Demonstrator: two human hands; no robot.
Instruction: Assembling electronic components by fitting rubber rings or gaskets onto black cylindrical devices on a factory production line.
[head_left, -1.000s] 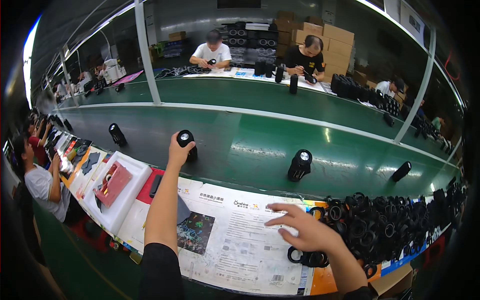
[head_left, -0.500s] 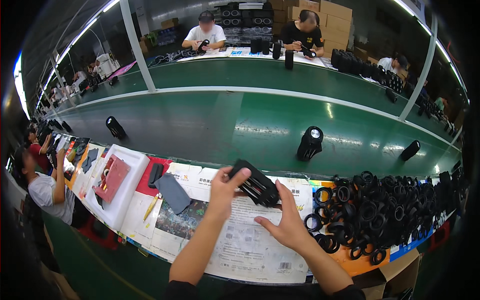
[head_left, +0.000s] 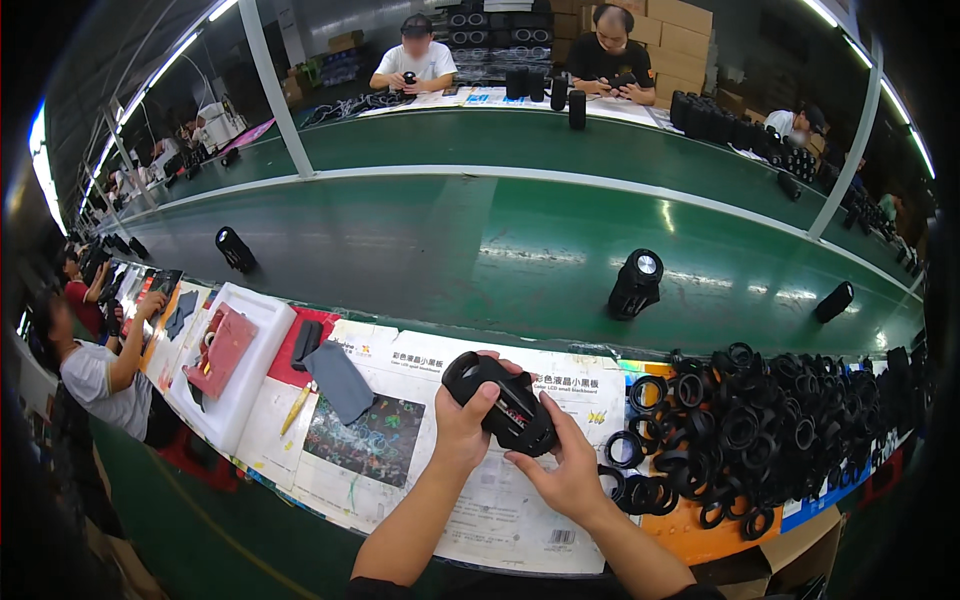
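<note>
Over the white printed sheet [head_left: 480, 530] I hold a black cylindrical speaker [head_left: 515, 412], tilted, its left end higher than its right. A long opening along its side shows a little red and light detail inside. My left hand [head_left: 466, 425] is closed round its left part, thumb on the near side and fingertips showing behind. At the lower right end, my right hand [head_left: 562, 468] grips it between thumb and fingers. Right of my right hand lies a heap of black rings [head_left: 735, 430].
To the left are a grey cloth [head_left: 340, 383], a yellow pen-like tool [head_left: 296, 410], and a white foam tray [head_left: 268, 358] holding a red piece. Beyond the bench, more black speakers [head_left: 636, 285] stand on the green conveyor belt [head_left: 430, 240]. A co-worker [head_left: 105, 385] sits at left; others work across.
The speaker has come lower and turned, showing its ring-shaped left end and side opening. My right hand, which was spread beside it, has closed on its right end.
</note>
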